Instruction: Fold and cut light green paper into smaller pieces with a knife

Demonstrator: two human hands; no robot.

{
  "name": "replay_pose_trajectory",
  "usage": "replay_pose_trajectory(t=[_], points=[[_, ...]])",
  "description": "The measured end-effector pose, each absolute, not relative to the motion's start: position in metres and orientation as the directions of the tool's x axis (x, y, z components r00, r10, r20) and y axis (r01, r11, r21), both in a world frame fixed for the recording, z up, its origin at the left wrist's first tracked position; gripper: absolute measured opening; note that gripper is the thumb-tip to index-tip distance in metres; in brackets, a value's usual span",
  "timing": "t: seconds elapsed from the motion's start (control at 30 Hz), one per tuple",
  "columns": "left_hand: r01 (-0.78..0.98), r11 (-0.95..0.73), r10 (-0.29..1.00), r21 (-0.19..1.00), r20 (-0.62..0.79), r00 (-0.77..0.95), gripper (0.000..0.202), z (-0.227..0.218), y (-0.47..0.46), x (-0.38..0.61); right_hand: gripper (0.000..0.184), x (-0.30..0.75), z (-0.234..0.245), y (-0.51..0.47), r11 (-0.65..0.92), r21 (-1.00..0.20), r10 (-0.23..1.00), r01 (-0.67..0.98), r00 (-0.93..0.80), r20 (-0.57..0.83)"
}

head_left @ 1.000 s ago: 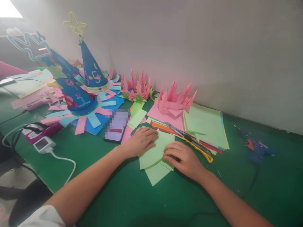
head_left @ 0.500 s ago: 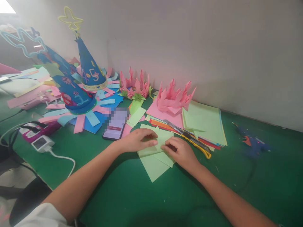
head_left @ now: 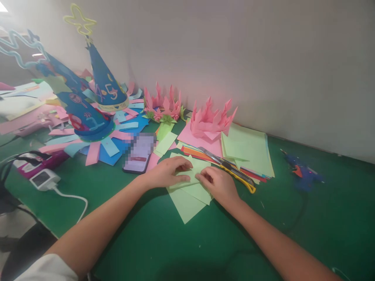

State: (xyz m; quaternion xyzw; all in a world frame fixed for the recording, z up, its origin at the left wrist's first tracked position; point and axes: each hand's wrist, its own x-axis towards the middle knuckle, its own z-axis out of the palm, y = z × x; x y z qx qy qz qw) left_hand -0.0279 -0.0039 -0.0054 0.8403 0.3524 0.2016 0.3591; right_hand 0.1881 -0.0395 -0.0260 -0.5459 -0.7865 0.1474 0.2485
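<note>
Light green paper sheets (head_left: 185, 208) lie overlapping on the green table, and the topmost piece is under both my hands. My left hand (head_left: 168, 171) rests on its left side, fingers curved and thumb held apart from them. At its right side, my right hand (head_left: 221, 185) is closed, with thumb and index fingertip pinched at the green paper. The paper's surface between the hands is partly covered by my fingers. Just beyond the right hand lies a yellow-handled utility knife (head_left: 238, 175) on a stack of coloured paper.
Two pink paper crowns (head_left: 212, 121) (head_left: 164, 105) stand by the wall. Blue cone hats (head_left: 105, 80) with paper strips fill the left. A phone (head_left: 140, 152) lies beyond my left wrist. A blue glue gun (head_left: 304, 171) is at right; a white charger (head_left: 45, 179) with cable sits left.
The whole scene has shifted slightly left in view. The fingers of my right hand have drawn a little closer together on the paper; my left hand stays much the same.
</note>
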Motion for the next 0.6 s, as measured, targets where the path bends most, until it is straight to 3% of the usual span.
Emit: replay_pose_trajectory(t=[0.2, 0.37, 0.47, 0.6], points=[[0.455, -0.511, 0.735, 0.73, 0.096, 0.671, 0.03, -0.005, -0.005, -0.026, 0.034, 0.188, -0.026, -0.038, 0.352, -0.529, 0.935, 0.772, -0.26, 0.242], [0.421, -0.583, 0.677, 0.694, 0.13, 0.724, 0.025, -0.006, -0.005, -0.029, 0.022, 0.193, -0.025, -0.04, 0.305, -0.67, 0.952, 0.677, -0.215, 0.217], [0.41, -0.59, 0.661, 0.696, 0.124, 0.74, 0.026, -0.01, -0.005, -0.03, 0.019, 0.199, -0.023, -0.04, 0.422, -0.696, 0.906, 0.581, -0.274, 0.321], [0.403, -0.591, 0.66, 0.699, 0.131, 0.74, 0.028, -0.013, -0.004, -0.031, 0.034, 0.206, -0.022, -0.04, 0.663, -0.583, 0.742, 0.469, -0.513, 0.431]])
